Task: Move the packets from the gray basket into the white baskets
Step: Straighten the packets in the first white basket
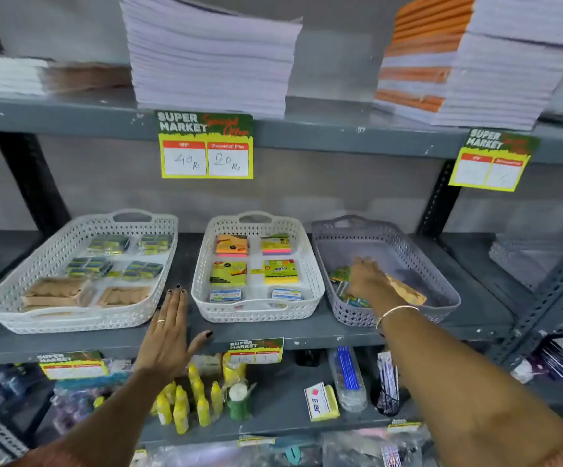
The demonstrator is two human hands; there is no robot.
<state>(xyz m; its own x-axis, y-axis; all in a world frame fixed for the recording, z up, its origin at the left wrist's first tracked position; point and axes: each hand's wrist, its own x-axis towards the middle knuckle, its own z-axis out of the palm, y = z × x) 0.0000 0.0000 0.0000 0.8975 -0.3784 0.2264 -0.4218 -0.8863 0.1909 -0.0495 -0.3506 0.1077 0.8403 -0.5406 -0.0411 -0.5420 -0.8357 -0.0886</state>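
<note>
Gray perforated plastic basket [441,291]: rightmost of three on the dark metal shelf [273,335]; far half bare, a few small colourful packets [340,288] and a brown paper packet [408,293] left at its near end
Middle white lattice basket [202,284]: just left of the gray basket; six sticky-note and pin packs in two neat columns
Left white lattice basket [10,298]: further left of the gray basket; four dark packs and two brown card packs laid out
Progress: judged mostly done; only that last small heap seems left to move
Right hand [369,281]: reaching down inside the gray basket onto the heap; fingers curled over the packets; cannot tell whether anything is pinched yet
Left hand [168,335]: well left of the gray basket, between the two white baskets; flat on the shelf edge, fingers spread, holding nothing
</note>
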